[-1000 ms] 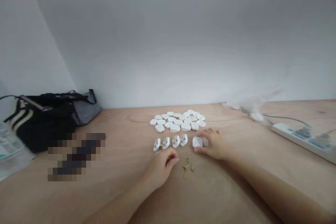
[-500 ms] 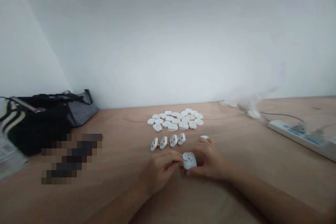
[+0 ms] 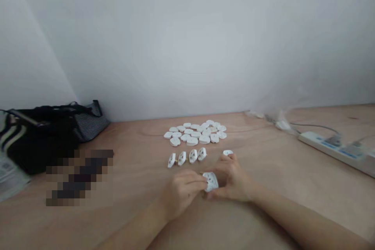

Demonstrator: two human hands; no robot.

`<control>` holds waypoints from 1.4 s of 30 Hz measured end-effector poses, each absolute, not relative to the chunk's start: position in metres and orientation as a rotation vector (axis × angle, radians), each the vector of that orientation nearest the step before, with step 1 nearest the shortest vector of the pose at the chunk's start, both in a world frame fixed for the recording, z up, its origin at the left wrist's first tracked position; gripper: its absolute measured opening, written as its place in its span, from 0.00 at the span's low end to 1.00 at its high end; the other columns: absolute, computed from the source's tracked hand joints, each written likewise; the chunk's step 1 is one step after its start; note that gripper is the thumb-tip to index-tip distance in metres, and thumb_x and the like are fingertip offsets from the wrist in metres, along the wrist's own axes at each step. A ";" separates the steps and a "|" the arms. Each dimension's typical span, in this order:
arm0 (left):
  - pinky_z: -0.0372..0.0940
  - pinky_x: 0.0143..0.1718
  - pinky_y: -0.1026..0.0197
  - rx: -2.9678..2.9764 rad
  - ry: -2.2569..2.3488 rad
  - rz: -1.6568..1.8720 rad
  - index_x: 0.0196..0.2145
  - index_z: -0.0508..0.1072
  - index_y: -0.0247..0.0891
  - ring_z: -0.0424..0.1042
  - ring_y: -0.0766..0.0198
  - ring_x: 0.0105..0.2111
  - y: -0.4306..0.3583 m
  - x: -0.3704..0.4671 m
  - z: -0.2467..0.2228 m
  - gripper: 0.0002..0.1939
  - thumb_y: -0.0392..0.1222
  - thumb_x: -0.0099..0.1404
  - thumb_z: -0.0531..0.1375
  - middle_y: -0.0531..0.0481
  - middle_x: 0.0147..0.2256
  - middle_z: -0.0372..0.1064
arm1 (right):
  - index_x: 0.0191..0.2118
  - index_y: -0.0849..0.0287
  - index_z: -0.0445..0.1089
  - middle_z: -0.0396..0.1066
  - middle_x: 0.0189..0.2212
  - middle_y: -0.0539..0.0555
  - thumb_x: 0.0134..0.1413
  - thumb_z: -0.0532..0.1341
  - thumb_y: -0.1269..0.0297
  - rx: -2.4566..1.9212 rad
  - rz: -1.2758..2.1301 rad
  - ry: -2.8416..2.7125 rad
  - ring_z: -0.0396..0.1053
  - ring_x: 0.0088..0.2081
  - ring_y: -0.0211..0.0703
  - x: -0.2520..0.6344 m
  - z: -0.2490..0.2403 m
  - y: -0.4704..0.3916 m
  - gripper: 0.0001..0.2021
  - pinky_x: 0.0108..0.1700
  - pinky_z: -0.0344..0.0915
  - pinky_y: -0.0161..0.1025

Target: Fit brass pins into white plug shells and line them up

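Note:
A white plug piece (image 3: 211, 181) with small holes in its face is held just above the wooden table, between both hands. My right hand (image 3: 233, 179) grips its right side, the thumb at the lower edge. The closed fingertips of my left hand (image 3: 186, 189) press on its left side and cover part of it. Another white piece (image 3: 227, 152) lies just behind my right fingers. Beyond my left hand, several similar pieces with metal pins stand on edge in a row (image 3: 193, 156). Further back lies a cluster of white covers (image 3: 195, 134).
On the right are a white power strip (image 3: 331, 146) with plugs and a cable, and a clear plastic bag (image 3: 283, 122) by the wall. A black bag (image 3: 43, 140) and a blurred dark item (image 3: 83, 175) are on the left.
My left fingers have moved up and right onto the face of the held plug piece, which has tilted slightly. My right hand keeps its grip almost in place.

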State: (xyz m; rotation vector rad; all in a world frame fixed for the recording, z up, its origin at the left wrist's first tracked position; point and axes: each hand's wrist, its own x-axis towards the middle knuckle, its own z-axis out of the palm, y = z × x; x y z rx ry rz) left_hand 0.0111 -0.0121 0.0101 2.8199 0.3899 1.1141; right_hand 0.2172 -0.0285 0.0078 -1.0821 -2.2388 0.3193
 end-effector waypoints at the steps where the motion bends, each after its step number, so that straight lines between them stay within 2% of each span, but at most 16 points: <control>1: 0.68 0.37 0.62 2.825 0.391 1.110 0.36 0.74 0.36 0.73 0.63 0.34 -0.012 0.012 0.010 0.10 0.31 0.65 0.53 0.45 0.35 0.75 | 0.39 0.51 0.72 0.73 0.31 0.48 0.35 0.68 0.48 -1.087 0.317 -2.242 0.64 0.37 0.46 0.217 0.008 -0.028 0.22 0.43 0.51 0.45; 9: 0.66 0.42 0.58 2.706 0.554 1.167 0.41 0.72 0.36 0.69 0.60 0.39 -0.014 0.013 0.014 0.09 0.33 0.62 0.58 0.44 0.37 0.72 | 0.42 0.51 0.72 0.71 0.32 0.52 0.34 0.68 0.47 -1.090 0.288 -2.190 0.63 0.37 0.48 0.218 0.009 -0.029 0.25 0.43 0.52 0.46; 17: 0.63 0.33 0.63 2.639 0.817 0.980 0.29 0.74 0.35 0.68 0.64 0.30 -0.015 0.008 0.015 0.05 0.34 0.61 0.58 0.48 0.29 0.67 | 0.42 0.52 0.71 0.73 0.35 0.53 0.36 0.68 0.48 -1.202 0.256 -2.069 0.65 0.40 0.52 0.235 0.006 -0.019 0.25 0.45 0.53 0.48; 22: 0.62 0.33 0.64 2.621 0.816 0.770 0.30 0.75 0.35 0.67 0.65 0.30 -0.015 0.008 0.014 0.04 0.34 0.59 0.60 0.49 0.29 0.66 | 0.46 0.53 0.67 0.72 0.37 0.52 0.44 0.65 0.51 -1.079 0.419 -2.215 0.66 0.39 0.48 0.240 0.006 -0.020 0.22 0.46 0.55 0.47; 27: 0.62 0.38 0.62 2.633 0.795 0.564 0.39 0.76 0.39 0.67 0.62 0.36 -0.014 0.007 0.009 0.10 0.33 0.61 0.58 0.48 0.35 0.66 | 0.43 0.54 0.66 0.71 0.37 0.52 0.55 0.58 0.56 -1.023 0.370 -2.320 0.65 0.41 0.46 0.236 0.008 -0.022 0.12 0.50 0.51 0.48; 32: 0.62 0.39 0.62 2.602 0.813 0.532 0.38 0.76 0.38 0.66 0.63 0.36 -0.011 0.007 0.004 0.10 0.32 0.62 0.56 0.47 0.34 0.66 | 0.43 0.52 0.66 0.70 0.33 0.51 0.59 0.54 0.59 -1.026 0.331 -2.363 0.64 0.41 0.45 0.237 0.007 -0.021 0.09 0.51 0.49 0.49; 36: 0.61 0.40 0.62 2.575 0.816 0.529 0.38 0.76 0.38 0.66 0.63 0.36 -0.010 0.007 0.004 0.10 0.32 0.62 0.56 0.48 0.35 0.66 | 0.41 0.55 0.65 0.69 0.32 0.52 0.55 0.58 0.55 -1.075 0.308 -2.275 0.64 0.39 0.46 0.236 0.005 -0.022 0.11 0.48 0.52 0.47; 39: 0.61 0.40 0.63 2.560 0.802 0.544 0.37 0.75 0.38 0.67 0.63 0.37 -0.010 0.007 0.004 0.10 0.32 0.63 0.55 0.49 0.35 0.66 | 0.45 0.58 0.62 0.68 0.39 0.55 0.46 0.64 0.52 -1.115 0.320 -2.190 0.64 0.40 0.47 0.236 0.002 -0.021 0.22 0.46 0.55 0.46; 42: 0.62 0.39 0.64 2.541 0.785 0.583 0.32 0.74 0.37 0.67 0.64 0.35 -0.011 0.007 0.005 0.07 0.33 0.62 0.56 0.50 0.33 0.67 | 0.50 0.57 0.59 0.69 0.41 0.55 0.40 0.67 0.52 -1.108 0.333 -2.183 0.65 0.41 0.49 0.236 -0.001 -0.019 0.31 0.48 0.53 0.48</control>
